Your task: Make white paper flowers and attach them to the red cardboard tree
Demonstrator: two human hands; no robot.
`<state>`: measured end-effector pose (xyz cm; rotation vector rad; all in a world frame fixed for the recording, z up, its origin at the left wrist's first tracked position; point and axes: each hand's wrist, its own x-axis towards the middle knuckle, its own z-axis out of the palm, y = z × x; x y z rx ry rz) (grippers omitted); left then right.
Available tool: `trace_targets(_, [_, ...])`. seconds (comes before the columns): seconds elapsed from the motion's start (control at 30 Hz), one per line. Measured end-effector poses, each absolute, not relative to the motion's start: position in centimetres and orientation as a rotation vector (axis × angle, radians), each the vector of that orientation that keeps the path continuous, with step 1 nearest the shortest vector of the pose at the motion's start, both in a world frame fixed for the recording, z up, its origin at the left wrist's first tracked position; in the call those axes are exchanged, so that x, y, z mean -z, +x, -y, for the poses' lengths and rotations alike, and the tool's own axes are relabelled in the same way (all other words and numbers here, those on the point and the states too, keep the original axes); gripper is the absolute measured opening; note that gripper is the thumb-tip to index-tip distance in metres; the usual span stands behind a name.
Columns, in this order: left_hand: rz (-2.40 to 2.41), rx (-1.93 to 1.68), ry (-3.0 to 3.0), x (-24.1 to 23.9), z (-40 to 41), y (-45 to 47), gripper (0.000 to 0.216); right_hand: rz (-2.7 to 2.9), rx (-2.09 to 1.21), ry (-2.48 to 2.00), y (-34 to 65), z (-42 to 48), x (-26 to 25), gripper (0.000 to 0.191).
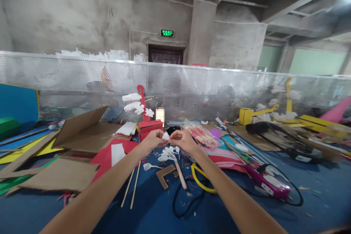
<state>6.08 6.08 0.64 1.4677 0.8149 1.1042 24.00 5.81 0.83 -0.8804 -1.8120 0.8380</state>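
Two bare hands meet just in front and to the right of a red box [146, 128], which serves here as the landmark. The left hand [155, 140] and the right hand [183, 141] both pinch a small white piece [166, 136] between their fingertips, so it sits just beside the box's front right corner.

The piece looks thin and soft; pressing or pulling too hard could crease or tear it. If the fingers slip, it could drop among the similar white bundle [167, 154] nearer the wearer than the box and be hard to pick out. A lowered forearm could catch the black cord [175, 204] or the yellow loop [204, 182], both nearer the wearer and right of the box.

The blue table [93, 215] is crowded. Left of the box lie red sheets and brown cardboard [68, 172]; nearer than it, two thin sticks [133, 186]; to its right, a clear bag [201, 135] and, farther right, a purple device [270, 182]. Behind the box runs a perforated metal panel [186, 84], then a bare concrete wall [82, 18] with a green exit sign [167, 33] above a dark door [166, 56].
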Motion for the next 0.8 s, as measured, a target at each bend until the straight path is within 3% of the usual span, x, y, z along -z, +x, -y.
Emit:
trace_targets(0.4, [-0.729, -1.114, 1.356, -0.1, -6.1, 6.5, 0.027, 1.853, -0.781, -0.901, 23.9, -5.5, -0.9, 0.03])
trace_targets(0.8, [-0.844, -0.981, 1.631, 0.7, -7.6, 5.9, 0.03, 1.804, -0.758, -0.909, 24.3, -6.0, -0.7, 0.029])
